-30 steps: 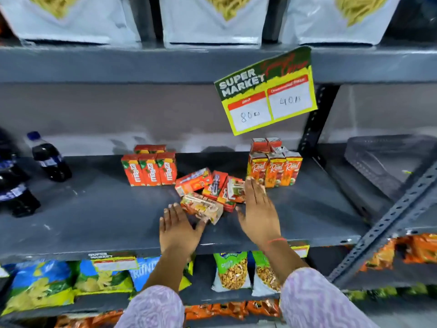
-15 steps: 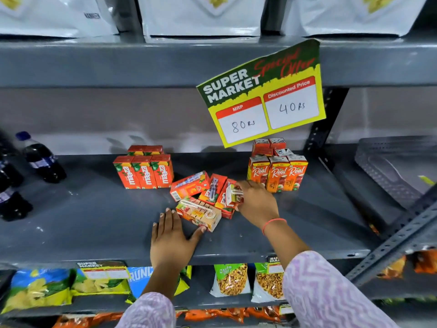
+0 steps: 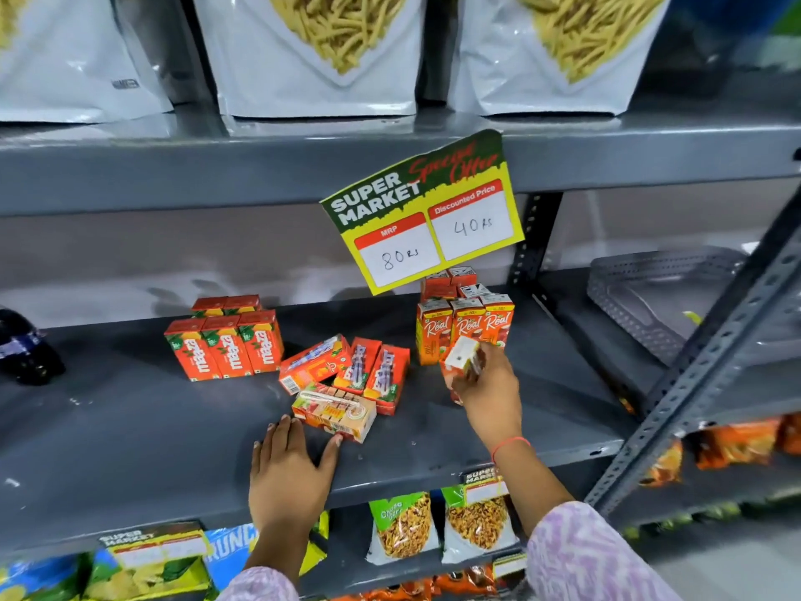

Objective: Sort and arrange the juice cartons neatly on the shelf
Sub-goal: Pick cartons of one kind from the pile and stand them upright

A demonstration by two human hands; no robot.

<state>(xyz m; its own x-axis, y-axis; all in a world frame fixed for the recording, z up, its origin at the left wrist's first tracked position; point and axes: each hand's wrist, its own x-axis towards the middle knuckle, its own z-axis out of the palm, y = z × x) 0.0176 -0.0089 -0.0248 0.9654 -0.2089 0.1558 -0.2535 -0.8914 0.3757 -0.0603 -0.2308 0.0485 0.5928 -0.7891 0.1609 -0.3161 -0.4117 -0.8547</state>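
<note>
The right hand (image 3: 487,386) is closed around one carton (image 3: 463,362); two neat groups are made, four cartons (image 3: 346,379) are left lying.

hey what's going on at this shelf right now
A person is tidying small juice cartons on a grey metal shelf. The right hand holds one carton lifted in front of the upright Real cartons on the right. The left hand rests flat on the shelf, its thumb touching a carton lying on its side. Three more cartons lie loose in the middle, and a neat Maaza group stands on the left.
</note>
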